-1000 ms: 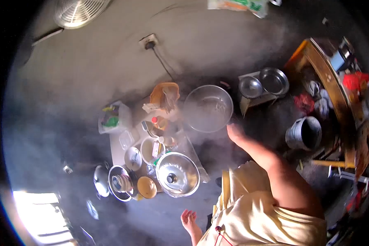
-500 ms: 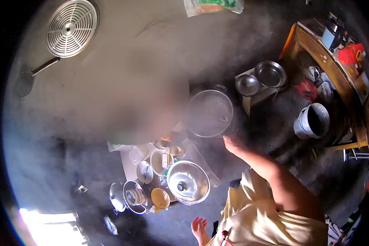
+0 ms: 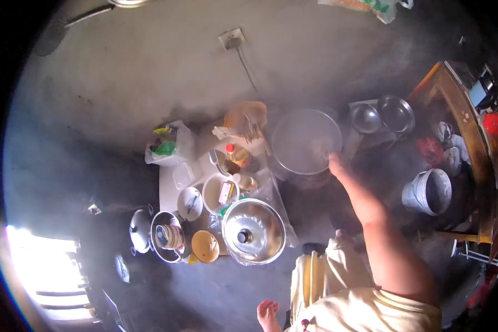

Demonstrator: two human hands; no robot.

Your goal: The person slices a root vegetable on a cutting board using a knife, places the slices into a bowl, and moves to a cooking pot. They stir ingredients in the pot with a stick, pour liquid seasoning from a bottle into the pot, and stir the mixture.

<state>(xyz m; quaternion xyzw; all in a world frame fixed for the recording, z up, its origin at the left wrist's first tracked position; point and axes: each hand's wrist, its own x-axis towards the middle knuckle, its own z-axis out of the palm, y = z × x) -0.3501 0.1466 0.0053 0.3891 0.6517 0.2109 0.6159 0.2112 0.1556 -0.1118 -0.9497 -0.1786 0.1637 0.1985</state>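
My right hand (image 3: pixel 336 165) reaches out to the near right rim of a large round pan (image 3: pixel 306 142). Steam blurs the pan's inside and my fingertips. The fingers look closed together, but what they hold, if anything, is too hazy to make out. Low in the view, beside my pale yellow clothing, my left hand (image 3: pixel 268 311) is raised with its fingers loosely bent and apart, holding nothing. Between that hand and the pan, a shiny metal lid (image 3: pixel 260 224) with a black knob lies at the near edge of the table.
Left of the pan, the white table (image 3: pixel 171 182) carries a white bowl (image 3: pixel 190 203), a red-capped bottle (image 3: pixel 238 155) and an orange basket (image 3: pixel 254 110). Two metal basins (image 3: pixel 396 114) stand beyond the pan. A white bucket (image 3: pixel 427 192) is by the wooden cabinet (image 3: pixel 476 166) at right.
The view has shifted, bringing a wall socket and more of the table into sight. My right hand has moved from just outside the pan to its rim. My left hand stays low.
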